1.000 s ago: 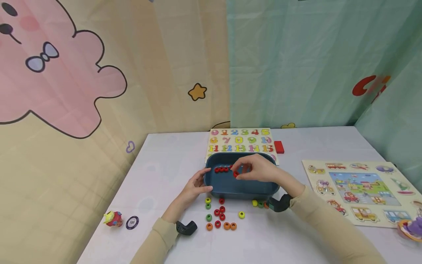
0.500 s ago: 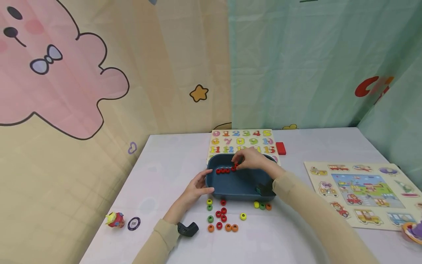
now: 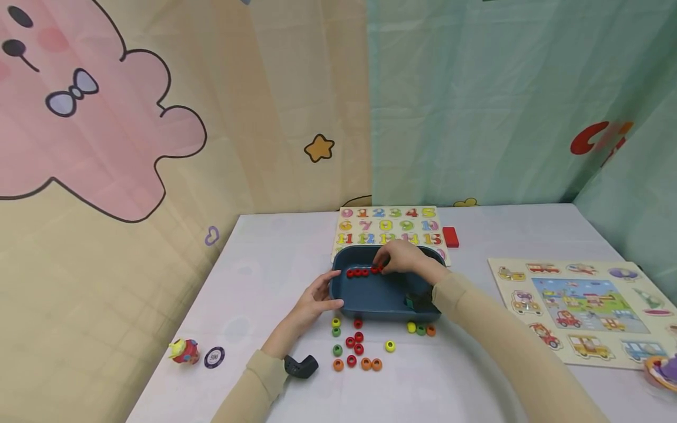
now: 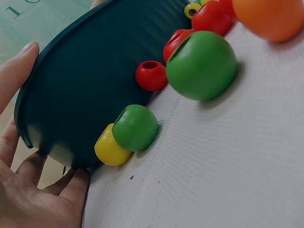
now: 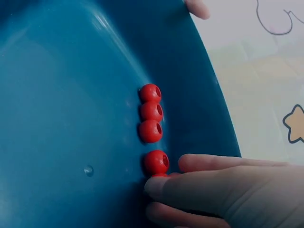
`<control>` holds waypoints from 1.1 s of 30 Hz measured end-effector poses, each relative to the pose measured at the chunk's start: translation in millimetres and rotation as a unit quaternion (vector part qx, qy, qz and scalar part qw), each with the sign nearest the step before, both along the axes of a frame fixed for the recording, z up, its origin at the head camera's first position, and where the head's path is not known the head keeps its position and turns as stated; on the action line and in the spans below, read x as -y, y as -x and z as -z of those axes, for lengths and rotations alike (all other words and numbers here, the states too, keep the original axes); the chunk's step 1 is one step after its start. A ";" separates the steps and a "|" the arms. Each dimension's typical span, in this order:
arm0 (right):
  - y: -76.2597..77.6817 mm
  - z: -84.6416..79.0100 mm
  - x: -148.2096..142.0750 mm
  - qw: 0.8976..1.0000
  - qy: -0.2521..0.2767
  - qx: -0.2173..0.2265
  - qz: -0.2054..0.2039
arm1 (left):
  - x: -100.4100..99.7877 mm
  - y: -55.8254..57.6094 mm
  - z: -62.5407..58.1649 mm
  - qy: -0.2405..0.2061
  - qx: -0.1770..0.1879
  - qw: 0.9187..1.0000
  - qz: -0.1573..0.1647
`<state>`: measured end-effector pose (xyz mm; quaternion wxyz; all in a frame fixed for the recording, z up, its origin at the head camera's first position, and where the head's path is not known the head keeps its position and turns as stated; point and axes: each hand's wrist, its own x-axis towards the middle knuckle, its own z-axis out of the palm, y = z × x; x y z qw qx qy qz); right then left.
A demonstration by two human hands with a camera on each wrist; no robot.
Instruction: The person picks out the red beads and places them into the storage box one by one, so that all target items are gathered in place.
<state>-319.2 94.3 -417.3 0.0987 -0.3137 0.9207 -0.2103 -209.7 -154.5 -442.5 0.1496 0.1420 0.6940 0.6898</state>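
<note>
A dark blue tray [image 3: 375, 296] stands in front of me, its left end gripped by my left hand [image 3: 312, 301], thumb and fingers about the rim. Inside, three red beads [image 5: 151, 112] touch in a row along the far wall, and another red bead [image 5: 156, 162] sits just past a small gap. Beside that one, my right hand [image 3: 404, 257] pinches a red bead [image 5: 160, 175], mostly hidden by the fingers. In the left wrist view, a green bead [image 4: 136, 128], a yellow bead [image 4: 112, 146] and a red bead [image 4: 151, 76] lie against the tray's outer wall.
Loose red, green, yellow and orange beads [image 3: 371, 365] lie before the tray. A number board [image 3: 388, 226] and red block [image 3: 451, 237] are behind it. Right is a vehicle puzzle [image 3: 582, 311]; left, a small toy figure [image 3: 184, 351] and round 500 chip [image 3: 214, 357].
My right hand has moved toward the tray's far wall and lowered its red bead beside the row. The left hand keeps its hold on the tray.
</note>
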 end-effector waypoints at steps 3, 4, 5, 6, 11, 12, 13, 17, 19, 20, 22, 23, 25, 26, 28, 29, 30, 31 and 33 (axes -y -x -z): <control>0.1 0.3 0.7 1.000 -0.010 -0.002 -0.005 | 0.1 -0.4 -0.6 0.000 -0.005 1.000 -0.001; 0.2 0.6 0.8 1.000 -0.012 -0.001 -0.006 | 0.2 -0.4 -0.7 0.001 -0.006 1.000 -0.001; 0.1 0.8 1.0 1.000 -0.013 -0.001 -0.006 | 0.2 -0.3 -0.7 0.002 -0.008 1.000 -0.002; -0.1 1.1 1.0 1.000 -0.013 0.000 -0.005 | 0.1 -0.4 -0.7 0.004 -0.009 1.000 -0.003; -1.0 3.5 1.5 1.000 -0.003 0.016 -0.004 | -0.4 -0.7 -0.3 0.006 -0.007 1.000 -0.003; -1.3 3.9 1.5 1.000 0.001 0.021 -0.003 | -0.4 -0.8 -0.3 0.005 -0.006 1.000 -0.002; -1.6 4.1 1.4 1.000 0.004 0.025 -0.001 | -0.5 -0.9 -0.1 0.006 -0.005 1.000 -0.002; -3.6 3.0 -0.2 0.999 0.022 0.039 0.004 | -0.6 -0.9 0.8 0.005 -0.006 1.000 0.001; -5.9 -1.1 -1.6 0.999 0.029 0.039 0.008 | -0.6 -1.1 1.2 0.006 -0.006 1.000 0.002; -7.4 -4.3 -2.4 0.999 0.033 0.038 0.011 | -0.6 -1.3 1.3 0.005 -0.005 1.000 0.002; -11.9 -13.1 -4.1 0.998 0.043 0.032 0.018 | -0.5 -1.6 1.2 0.005 -0.003 1.000 0.003; -15.2 -18.8 -5.0 0.998 0.050 0.030 0.020 | -0.5 -1.6 1.2 0.004 -0.002 1.000 0.003; -22.8 -30.1 -6.4 0.997 0.068 0.028 0.026 | -0.4 -1.6 1.0 0.003 -0.001 1.000 0.003; -27.7 -35.5 -7.1 0.996 0.080 0.028 0.025 | -0.5 -1.6 0.7 0.002 -0.001 1.000 0.002; -39.4 -44.8 -8.0 0.994 0.109 0.028 0.014 | -0.5 -1.7 0.0 0.001 -0.001 1.000 -0.001; -45.9 -47.8 -8.7 0.992 0.125 0.026 0.006 | -0.5 -1.7 -0.2 0.000 -0.001 1.000 -0.003; -52.9 -49.9 -8.8 0.990 0.141 0.023 -0.004 | -0.5 -1.8 -0.6 0.001 -0.002 1.000 -0.004; -60.6 -51.2 -9.0 0.988 0.156 0.017 -0.014 | -0.6 -1.8 -0.8 0.001 -0.002 1.000 -0.005; -76.2 -50.6 -9.1 0.983 0.181 0.001 -0.039 | -0.7 -2.1 -1.3 0.005 -0.002 1.000 -0.006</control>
